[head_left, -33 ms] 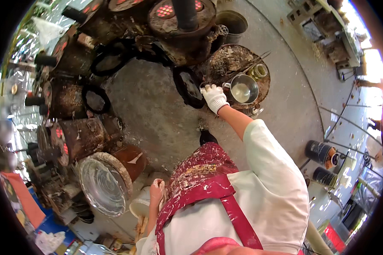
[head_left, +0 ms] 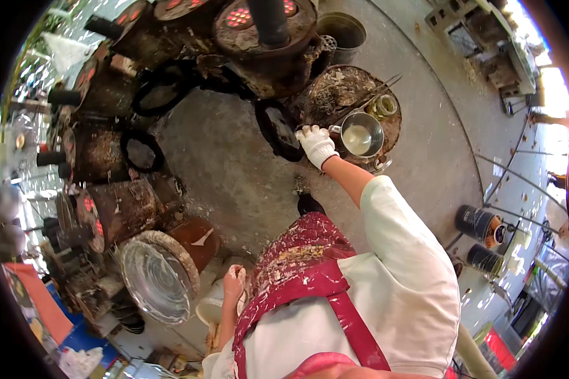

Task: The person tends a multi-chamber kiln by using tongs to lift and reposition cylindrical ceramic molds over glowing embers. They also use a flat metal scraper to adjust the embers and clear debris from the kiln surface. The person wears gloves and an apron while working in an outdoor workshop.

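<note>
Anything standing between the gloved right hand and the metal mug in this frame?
Nothing visible stands between them. The metal mug has its handle turned toward the gloved right hand, close beside it; whether they touch is unclear. The glass jar is on the mug's far side.

silver-grey cup (head_left: 375, 127) with cloudy whitish contents (head_left: 357, 139), white glove (head_left: 317, 144) left of the cup, yellow-green jar (head_left: 385, 105) at the cup's upper right, mottled brown tabletop (head_left: 354, 81) under it, black ring (head_left: 287, 153) farther left of it, dark red apron (head_left: 291, 259) spattered white and yellow below it
</note>
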`<move>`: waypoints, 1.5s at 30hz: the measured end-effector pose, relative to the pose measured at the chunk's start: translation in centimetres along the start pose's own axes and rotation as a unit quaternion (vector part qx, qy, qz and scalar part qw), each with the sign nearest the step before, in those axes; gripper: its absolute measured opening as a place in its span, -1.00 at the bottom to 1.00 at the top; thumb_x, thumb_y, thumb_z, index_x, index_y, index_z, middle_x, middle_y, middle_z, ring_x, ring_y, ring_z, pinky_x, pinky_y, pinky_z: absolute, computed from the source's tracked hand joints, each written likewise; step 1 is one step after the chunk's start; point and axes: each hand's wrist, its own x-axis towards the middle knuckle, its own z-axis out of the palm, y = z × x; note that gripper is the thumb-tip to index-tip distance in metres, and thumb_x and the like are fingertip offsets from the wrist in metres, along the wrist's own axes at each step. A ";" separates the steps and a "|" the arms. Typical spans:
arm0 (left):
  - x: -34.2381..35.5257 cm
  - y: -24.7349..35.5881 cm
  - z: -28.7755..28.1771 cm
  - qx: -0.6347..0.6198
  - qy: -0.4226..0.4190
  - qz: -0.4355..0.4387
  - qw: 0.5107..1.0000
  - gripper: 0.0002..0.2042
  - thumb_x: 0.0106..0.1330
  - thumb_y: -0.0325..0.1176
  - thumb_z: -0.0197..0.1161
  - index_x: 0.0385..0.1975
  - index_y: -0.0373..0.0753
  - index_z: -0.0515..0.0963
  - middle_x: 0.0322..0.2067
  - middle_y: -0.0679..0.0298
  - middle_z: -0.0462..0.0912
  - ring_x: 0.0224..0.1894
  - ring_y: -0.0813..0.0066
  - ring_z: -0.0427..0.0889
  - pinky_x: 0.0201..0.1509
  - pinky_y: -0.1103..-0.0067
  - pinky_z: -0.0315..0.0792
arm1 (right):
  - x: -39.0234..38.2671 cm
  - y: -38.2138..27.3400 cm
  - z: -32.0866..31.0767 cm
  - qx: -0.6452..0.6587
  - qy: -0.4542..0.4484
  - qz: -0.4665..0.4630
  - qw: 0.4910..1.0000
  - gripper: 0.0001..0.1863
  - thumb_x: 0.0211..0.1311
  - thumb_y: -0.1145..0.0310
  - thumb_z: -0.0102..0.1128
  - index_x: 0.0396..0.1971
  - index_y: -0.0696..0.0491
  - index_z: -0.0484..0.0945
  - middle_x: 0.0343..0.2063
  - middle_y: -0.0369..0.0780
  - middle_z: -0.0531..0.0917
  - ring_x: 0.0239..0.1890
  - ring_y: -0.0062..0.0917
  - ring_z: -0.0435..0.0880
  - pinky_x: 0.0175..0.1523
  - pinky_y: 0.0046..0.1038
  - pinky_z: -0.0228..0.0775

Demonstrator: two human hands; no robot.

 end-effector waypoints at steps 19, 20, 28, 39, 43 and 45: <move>39.3 47.7 25.6 0.380 -0.140 0.335 0.851 -0.29 0.10 -0.16 0.38 0.23 -0.28 0.23 0.07 0.04 0.46 0.11 0.05 0.46 0.13 0.30 0.41 | 2.7 4.6 1.0 0.179 0.140 -0.009 0.974 -0.81 0.00 0.28 0.14 -0.38 -0.02 0.62 -0.28 -0.33 0.61 -0.13 -0.46 0.49 -0.10 -0.34 0.39; 40.2 47.6 25.9 0.367 -0.146 0.339 0.854 -0.32 0.09 -0.19 0.37 0.19 -0.30 0.26 0.05 0.04 0.48 0.07 0.04 0.48 0.11 0.30 0.42 | 2.6 4.7 0.7 0.182 0.148 -0.005 0.972 -0.82 -0.01 0.28 0.15 -0.38 -0.03 0.61 -0.29 -0.34 0.61 -0.13 -0.47 0.49 -0.10 -0.34 0.39; 42.2 48.5 24.7 0.347 -0.157 0.414 0.827 -0.50 0.15 -0.25 0.31 0.10 -0.23 0.39 -0.01 0.09 0.45 0.08 0.08 0.44 0.07 0.30 0.42 | 2.1 6.8 -5.5 0.227 0.279 0.023 0.933 -0.76 -0.09 0.30 0.20 -0.32 -0.12 0.61 -0.22 -0.36 0.60 -0.14 -0.45 0.55 -0.06 -0.31 0.38; 36.9 46.6 31.8 0.298 -0.258 0.346 0.851 -0.63 0.20 -0.14 0.23 -0.10 -0.25 0.47 -0.15 0.08 0.54 -0.08 0.08 0.54 -0.06 0.27 0.46 | -1.8 12.2 -18.9 0.244 0.419 -0.010 0.875 -0.70 -0.31 0.38 0.46 -0.44 -0.05 0.59 -0.31 -0.28 0.64 -0.32 -0.40 0.60 -0.24 -0.18 0.35; 38.0 48.3 32.8 0.354 -0.333 0.355 0.798 -0.63 0.14 -0.13 0.29 -0.25 -0.33 0.50 -0.30 -0.06 0.61 -0.18 -0.08 0.58 -0.13 0.16 0.46 | -5.2 11.4 -20.8 0.225 0.415 -0.057 0.880 -0.56 -0.17 0.34 0.38 -0.17 -0.08 0.50 -0.13 -0.19 0.58 -0.17 -0.30 0.59 -0.10 -0.10 0.31; 37.6 48.7 34.3 0.347 -0.348 0.390 0.779 -0.63 0.14 -0.15 0.28 -0.23 -0.33 0.49 -0.27 -0.06 0.60 -0.15 -0.06 0.58 -0.14 0.20 0.46 | -7.4 10.4 -22.5 0.219 0.380 -0.014 0.899 -0.50 -0.05 0.31 0.33 -0.01 -0.08 0.48 -0.05 -0.16 0.55 -0.12 -0.27 0.58 -0.01 -0.06 0.32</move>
